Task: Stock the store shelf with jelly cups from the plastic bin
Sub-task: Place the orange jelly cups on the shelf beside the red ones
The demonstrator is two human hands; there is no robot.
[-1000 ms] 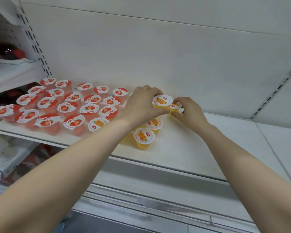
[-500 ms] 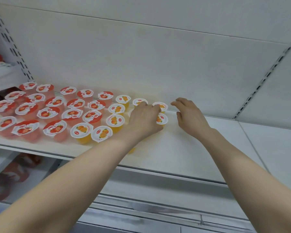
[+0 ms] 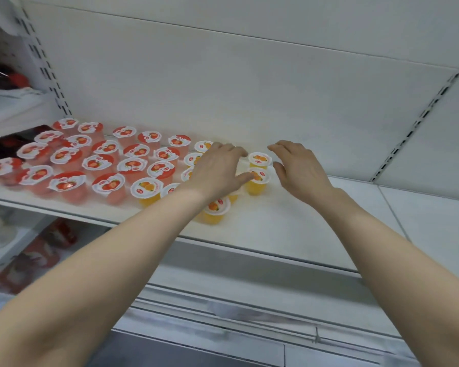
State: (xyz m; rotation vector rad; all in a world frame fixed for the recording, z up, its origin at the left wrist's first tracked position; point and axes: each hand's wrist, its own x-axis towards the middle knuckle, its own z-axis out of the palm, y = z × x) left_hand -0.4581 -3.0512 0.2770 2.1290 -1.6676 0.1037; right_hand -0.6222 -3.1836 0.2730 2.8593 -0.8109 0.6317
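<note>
Several red jelly cups [image 3: 102, 165] stand in rows on the left of the white shelf [image 3: 289, 226]. Several orange jelly cups stand to their right, among them one at the back [image 3: 260, 160], one in front of it [image 3: 257, 182] and one nearer the shelf's front [image 3: 217, 211]. My left hand [image 3: 217, 169] hovers over the orange cups with fingers relaxed, its thumb touching the lid of the middle cup. My right hand [image 3: 300, 166] is spread just right of those two cups, holding nothing. The plastic bin is out of view.
The shelf's right part beyond my right hand is bare white board. A slotted upright [image 3: 49, 72] bounds the bay at the left, another [image 3: 419, 120] at the right. Red packages [image 3: 45, 250] lie on a lower shelf at the left.
Both hands have let go of the orange cups they were setting down a second ago. The left hand has lifted and its fingers have straightened; the right hand has drawn slightly right.
</note>
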